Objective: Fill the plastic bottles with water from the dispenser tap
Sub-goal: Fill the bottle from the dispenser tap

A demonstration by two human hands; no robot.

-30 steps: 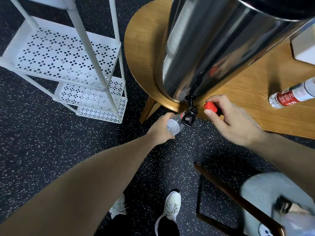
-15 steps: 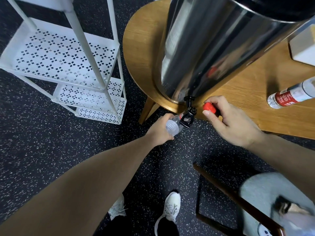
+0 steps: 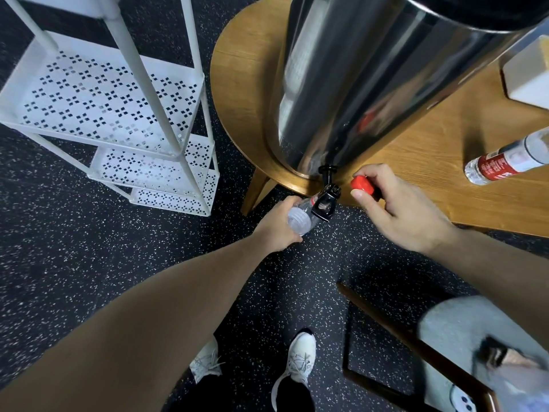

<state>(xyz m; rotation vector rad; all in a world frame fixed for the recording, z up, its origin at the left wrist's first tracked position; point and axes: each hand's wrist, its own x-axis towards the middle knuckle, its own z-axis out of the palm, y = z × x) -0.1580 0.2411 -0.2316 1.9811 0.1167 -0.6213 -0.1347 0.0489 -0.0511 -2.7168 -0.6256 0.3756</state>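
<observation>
Left hand (image 3: 277, 226) grips open plastic bottle (image 3: 300, 217) at frame center, mouth just below the black tap (image 3: 325, 200). Right hand (image 3: 398, 208) pinches red cap (image 3: 361, 184), right of the tap, hands apart. Steel dispenser (image 3: 371, 78) stands on wooden table (image 3: 416, 162), upper right. Second bottle (image 3: 508, 160) lies at right edge. White rack (image 3: 113, 114) upper left.

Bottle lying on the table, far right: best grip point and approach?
Take the lying bottle around its red-labelled midsection, coming from above with fingers across its long axis. It lies on its side on the wooden table with nothing touching it, so the round body is open on both flanks. The right hand is nearest but pinches the red cap; the left hand grips another bottle.
</observation>
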